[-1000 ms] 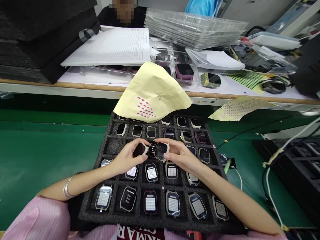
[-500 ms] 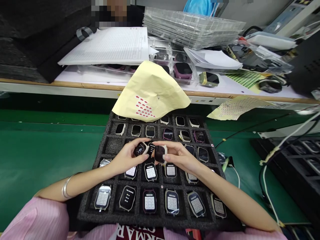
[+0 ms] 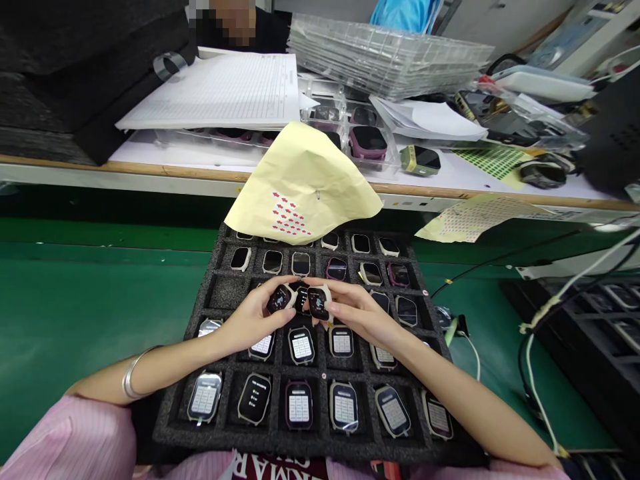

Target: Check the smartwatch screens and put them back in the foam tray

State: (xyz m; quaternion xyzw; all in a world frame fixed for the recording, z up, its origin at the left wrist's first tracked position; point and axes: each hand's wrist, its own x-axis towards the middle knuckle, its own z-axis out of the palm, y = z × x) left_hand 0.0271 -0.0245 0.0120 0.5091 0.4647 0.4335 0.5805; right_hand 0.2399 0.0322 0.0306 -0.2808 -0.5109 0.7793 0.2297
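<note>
Smartwatch bodies [image 3: 319, 303] looked light, stiff and slippery across their glass faces, best taken by the edges, and the left hand [image 3: 253, 317] and right hand [image 3: 357, 313] each had a closed fingertip grip on one, just above the black foam tray [image 3: 173, 433]

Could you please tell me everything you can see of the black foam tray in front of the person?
The black foam tray is a speckled, rectangular block divided into a grid of square compartments, lying flat on the green mat. Nearly every compartment holds a smartwatch, while one near the left side shows bare foam. A yellow paper sheet overhangs its far edge. The left hand and right hand each hold a smartwatch above its middle.
</note>
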